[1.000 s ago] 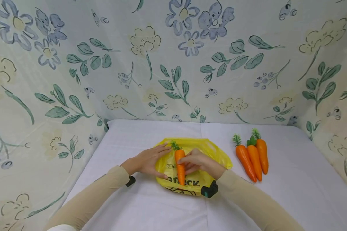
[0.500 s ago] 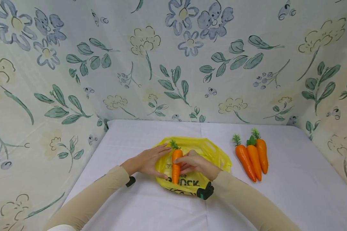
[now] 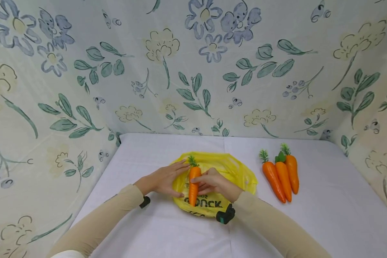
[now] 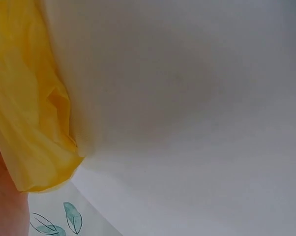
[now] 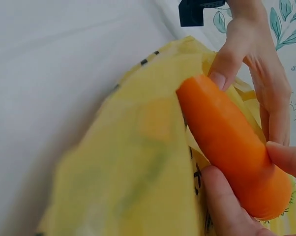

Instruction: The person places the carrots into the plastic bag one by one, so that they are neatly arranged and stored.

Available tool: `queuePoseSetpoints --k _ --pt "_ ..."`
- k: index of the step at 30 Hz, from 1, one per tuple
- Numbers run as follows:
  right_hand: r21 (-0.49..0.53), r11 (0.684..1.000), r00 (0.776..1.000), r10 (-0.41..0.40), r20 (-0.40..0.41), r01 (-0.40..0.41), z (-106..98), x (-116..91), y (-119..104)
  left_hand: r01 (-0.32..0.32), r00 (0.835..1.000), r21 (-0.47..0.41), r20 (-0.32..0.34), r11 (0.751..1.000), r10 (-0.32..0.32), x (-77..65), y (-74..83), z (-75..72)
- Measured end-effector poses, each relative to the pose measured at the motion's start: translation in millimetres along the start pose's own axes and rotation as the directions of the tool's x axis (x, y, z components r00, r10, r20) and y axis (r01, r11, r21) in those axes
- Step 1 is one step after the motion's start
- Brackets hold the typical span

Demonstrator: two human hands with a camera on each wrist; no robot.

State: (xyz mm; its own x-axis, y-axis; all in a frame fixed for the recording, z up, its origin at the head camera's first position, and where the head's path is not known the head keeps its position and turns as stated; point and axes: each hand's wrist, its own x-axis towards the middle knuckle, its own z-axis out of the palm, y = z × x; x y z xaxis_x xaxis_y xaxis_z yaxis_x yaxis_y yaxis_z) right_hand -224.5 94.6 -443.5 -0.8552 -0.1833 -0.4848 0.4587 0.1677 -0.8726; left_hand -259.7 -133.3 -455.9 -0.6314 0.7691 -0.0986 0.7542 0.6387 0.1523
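Observation:
My right hand (image 3: 213,182) pinches an orange carrot (image 3: 194,188) with a green leafy top. In the head view the carrot stands over the yellow plastic bag (image 3: 235,172), leafy end away from me and tip toward me. My left hand (image 3: 164,179) rests at the bag's left side, fingers straight and thumb spread apart. The right wrist view has the carrot's bare tip beside the left thumb, at the bag's rim. Dim orange and green patches show through the yellow film there. The left wrist view has the bag covering most of the left fingers.
Three more carrots (image 3: 283,181) with green tops lie side by side on the white tablecloth (image 3: 325,215), right of the bag. Behind the table hangs a floral curtain (image 3: 213,89). Dark wrist cameras (image 3: 225,214) are strapped beneath both wrists.
My right hand and the carrot have shifted a little to the left, closer to the left hand. The left hand has barely moved. The three carrots lie unchanged.

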Motion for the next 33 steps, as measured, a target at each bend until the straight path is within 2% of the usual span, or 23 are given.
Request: queuePoseSetpoints --k 4,11,21,33 --pt "-0.002 1.000 1.000 -0.003 -0.002 0.003 1 0 2 -0.013 1.000 0.011 0.003 1.000 0.013 -1.4 -2.0 0.4" --pt "0.009 1.000 1.000 -0.010 0.013 0.010 0 1 4 -0.070 0.997 0.093 -0.020 0.993 0.072 -4.4 -7.5 0.9" --pt "-0.034 0.999 0.999 -0.037 -0.009 0.037 2 -1 3 -0.073 0.997 0.075 -0.003 0.995 0.073 -4.4 -11.8 8.1" --pt "-0.093 0.994 0.996 -0.066 -0.058 0.061 6 4 3 -0.059 0.998 0.073 0.032 0.996 0.056 -1.4 -10.9 8.5"
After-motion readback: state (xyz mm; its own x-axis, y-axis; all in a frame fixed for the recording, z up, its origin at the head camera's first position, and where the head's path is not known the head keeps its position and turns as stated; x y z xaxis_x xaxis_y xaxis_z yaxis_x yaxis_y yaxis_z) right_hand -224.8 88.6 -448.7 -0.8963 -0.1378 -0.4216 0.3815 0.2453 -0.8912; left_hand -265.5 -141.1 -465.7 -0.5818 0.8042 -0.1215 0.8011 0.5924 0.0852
